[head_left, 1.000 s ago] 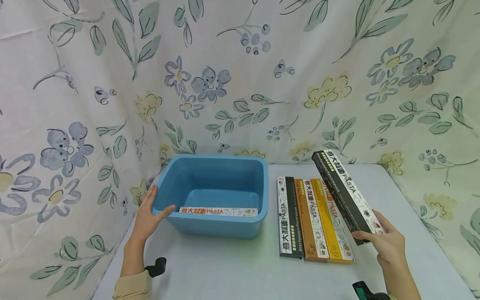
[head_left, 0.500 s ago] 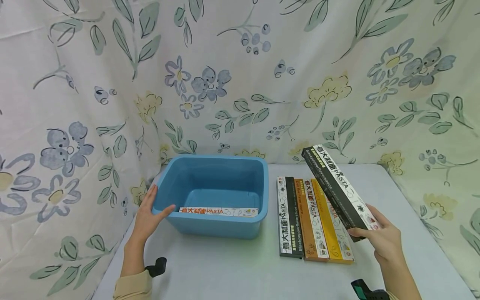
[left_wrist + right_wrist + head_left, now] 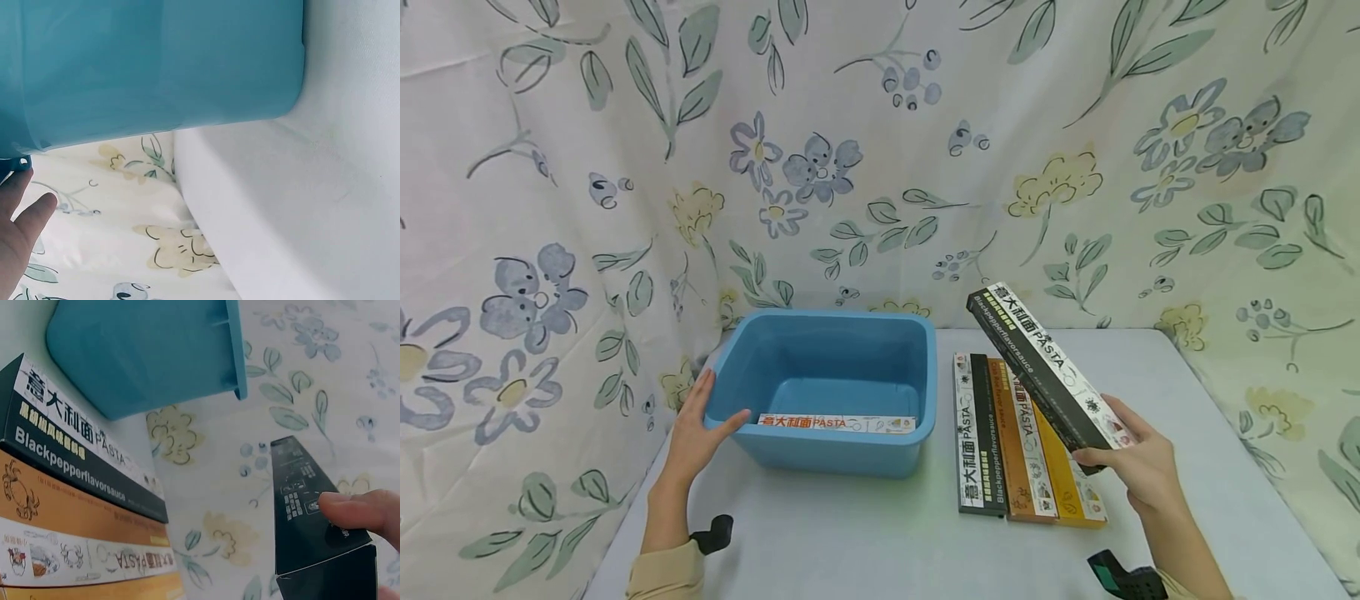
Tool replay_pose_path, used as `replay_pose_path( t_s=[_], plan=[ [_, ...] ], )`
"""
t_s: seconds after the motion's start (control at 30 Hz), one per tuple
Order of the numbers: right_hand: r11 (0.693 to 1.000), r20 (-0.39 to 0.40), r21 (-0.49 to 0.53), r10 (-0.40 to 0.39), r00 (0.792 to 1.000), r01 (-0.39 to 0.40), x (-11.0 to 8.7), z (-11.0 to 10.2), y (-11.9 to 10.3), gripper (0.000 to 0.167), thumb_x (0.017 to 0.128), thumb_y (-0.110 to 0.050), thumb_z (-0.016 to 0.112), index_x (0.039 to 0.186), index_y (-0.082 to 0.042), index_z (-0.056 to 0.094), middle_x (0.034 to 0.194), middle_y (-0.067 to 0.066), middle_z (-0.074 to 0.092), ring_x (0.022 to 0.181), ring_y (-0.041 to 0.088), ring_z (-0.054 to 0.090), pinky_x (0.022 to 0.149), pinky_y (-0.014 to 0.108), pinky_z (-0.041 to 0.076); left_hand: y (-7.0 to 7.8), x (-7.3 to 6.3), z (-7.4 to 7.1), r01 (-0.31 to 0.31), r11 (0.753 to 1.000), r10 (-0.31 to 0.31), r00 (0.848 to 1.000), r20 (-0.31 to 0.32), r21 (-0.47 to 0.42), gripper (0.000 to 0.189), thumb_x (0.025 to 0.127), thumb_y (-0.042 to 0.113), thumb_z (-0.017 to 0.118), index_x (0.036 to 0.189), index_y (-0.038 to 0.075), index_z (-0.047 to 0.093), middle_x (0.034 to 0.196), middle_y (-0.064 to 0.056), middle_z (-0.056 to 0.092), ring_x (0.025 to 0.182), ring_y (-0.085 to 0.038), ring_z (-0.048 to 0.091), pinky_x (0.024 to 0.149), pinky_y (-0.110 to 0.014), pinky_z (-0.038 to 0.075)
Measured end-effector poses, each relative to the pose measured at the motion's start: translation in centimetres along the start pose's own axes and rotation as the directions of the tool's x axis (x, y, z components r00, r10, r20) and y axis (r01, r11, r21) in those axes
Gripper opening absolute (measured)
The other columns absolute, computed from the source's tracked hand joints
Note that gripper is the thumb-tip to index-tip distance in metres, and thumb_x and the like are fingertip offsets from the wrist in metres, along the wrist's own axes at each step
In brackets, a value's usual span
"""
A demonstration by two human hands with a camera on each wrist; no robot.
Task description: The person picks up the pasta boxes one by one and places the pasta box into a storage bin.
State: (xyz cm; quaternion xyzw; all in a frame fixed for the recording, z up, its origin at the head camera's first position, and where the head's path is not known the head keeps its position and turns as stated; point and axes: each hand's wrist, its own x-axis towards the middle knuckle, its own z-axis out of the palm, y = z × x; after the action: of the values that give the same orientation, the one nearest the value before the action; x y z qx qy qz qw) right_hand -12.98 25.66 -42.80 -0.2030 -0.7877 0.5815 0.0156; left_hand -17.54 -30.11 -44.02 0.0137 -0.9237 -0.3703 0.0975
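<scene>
My right hand [image 3: 1141, 457] grips the near end of a long black and white pasta box [image 3: 1045, 375], thumb on its black side. The box is tilted above a row of pasta boxes: a black pepper one [image 3: 989, 446], an orange crab one [image 3: 1019, 479] and a yellow one [image 3: 1066, 483], which it partly covers. In the right wrist view, the thumb presses on the dark face of the held box [image 3: 297, 487]. My left hand [image 3: 695, 437] rests on the left rim of a blue bin [image 3: 827, 458], fingers extended and thumb apart. One white-sided pasta box [image 3: 837, 423] lies inside along the bin's front wall.
The white table [image 3: 880, 542] carries the bin at left and the row of boxes at right. A floral curtain [image 3: 925, 167] hangs behind the table and along its sides. The bin's front rim and walls stand higher than the boxes lying flat.
My right hand has moved left with the black pasta box, bringing its far end over the row and nearer the bin. My left hand and the bin have not moved.
</scene>
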Motion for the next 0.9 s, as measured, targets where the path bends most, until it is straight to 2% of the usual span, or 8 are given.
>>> replay_pose_path(
  t_s=[0.33,0.9],
  plan=[
    [0.996,0.094,-0.003,-0.092,0.991,0.093,-0.5,1.0,-1.3,0.104,0.063,0.009,0.082,0.152,-0.004,0.03,0.145,0.024,0.033,0.111,0.027,0.04,0.072,0.015,0.048,0.1,0.0,0.0,0.005,1.0,-0.005,1.0,0.004,-0.001,0.096,0.086,0.04,0.071,0.156,0.007,0.014,0.162,-0.016,0.011,0.144,-0.047,0.014,0.104,-0.071,0.023],
    [0.984,0.233,-0.016,-0.168,0.958,0.176,-0.8,2.3,-3.8,0.103,0.063,0.006,0.082,0.152,-0.005,0.032,0.142,0.029,0.032,0.111,0.037,0.041,0.074,0.02,0.051,0.1,-0.1,-0.1,0.025,1.0,-0.024,0.999,0.023,-0.016,0.097,0.086,0.041,0.07,0.157,0.008,0.012,0.162,-0.015,0.009,0.144,-0.047,0.012,0.104,-0.071,0.022]
  ],
)
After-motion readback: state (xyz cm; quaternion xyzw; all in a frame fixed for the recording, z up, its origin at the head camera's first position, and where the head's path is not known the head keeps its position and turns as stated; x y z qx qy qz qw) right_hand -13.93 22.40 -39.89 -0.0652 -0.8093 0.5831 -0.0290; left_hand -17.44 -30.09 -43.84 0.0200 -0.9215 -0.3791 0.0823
